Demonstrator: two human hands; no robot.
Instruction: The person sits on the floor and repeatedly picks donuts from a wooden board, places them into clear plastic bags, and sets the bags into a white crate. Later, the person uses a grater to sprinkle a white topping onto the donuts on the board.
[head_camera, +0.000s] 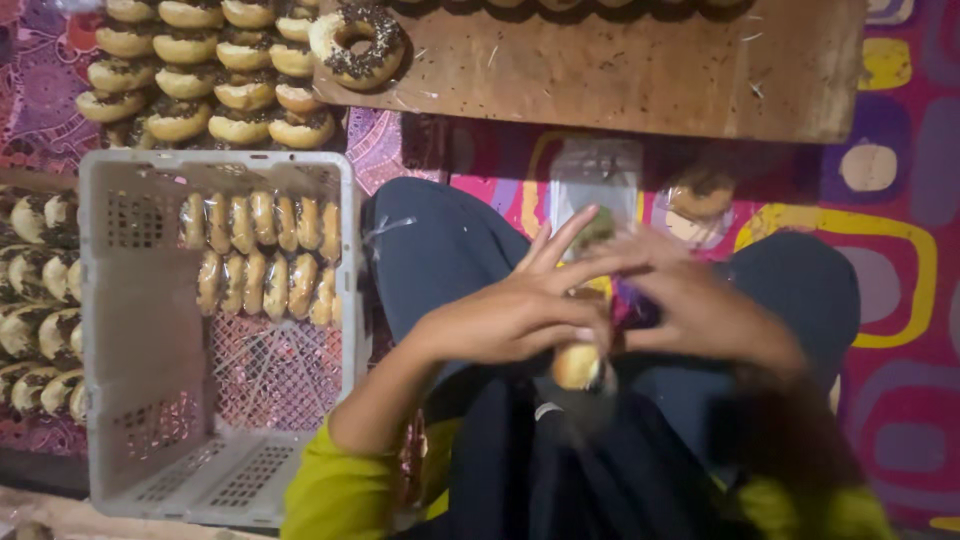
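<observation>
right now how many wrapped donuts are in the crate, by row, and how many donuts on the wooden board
Crate, back row of wrapped donuts: 6
Crate, front row: 5
Board, whole sprinkled donut: 1
Total: 12
More donuts at the board's far edge are cut off, so not counted. Both hands, left and right, hold one more donut.

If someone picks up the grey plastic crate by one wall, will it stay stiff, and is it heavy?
The grey plastic crate probably flexes little: its walls are perforated but framed. It likely feels light, holding only two rows of wrapped doughnuts. Those rows stand on edge, so tilting could topple them.
</observation>
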